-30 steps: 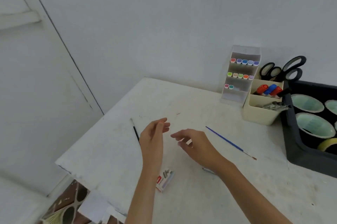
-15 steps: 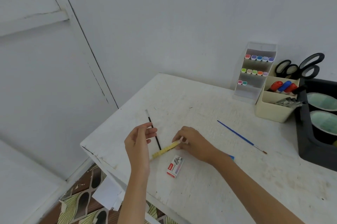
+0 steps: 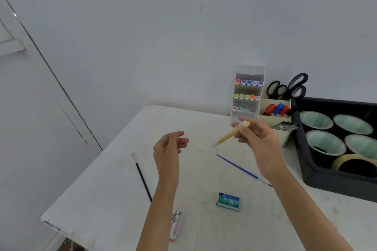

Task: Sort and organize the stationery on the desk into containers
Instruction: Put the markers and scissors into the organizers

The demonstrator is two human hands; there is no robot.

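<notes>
In the head view, our right hand (image 3: 257,138) is up above the white desk (image 3: 114,189). Its fingers pinch a yellow pen (image 3: 230,134) near the top end. The pen tilts, tip down to the left, just in front of the marker rack (image 3: 248,92). Our left hand (image 3: 169,148) hovers nearby, fingers loose and a little curled, holding nothing.

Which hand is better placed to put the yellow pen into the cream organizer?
Right. The right hand holds the yellow pen just in front of the cream organizer; the left hand is empty and farther from it.
</notes>
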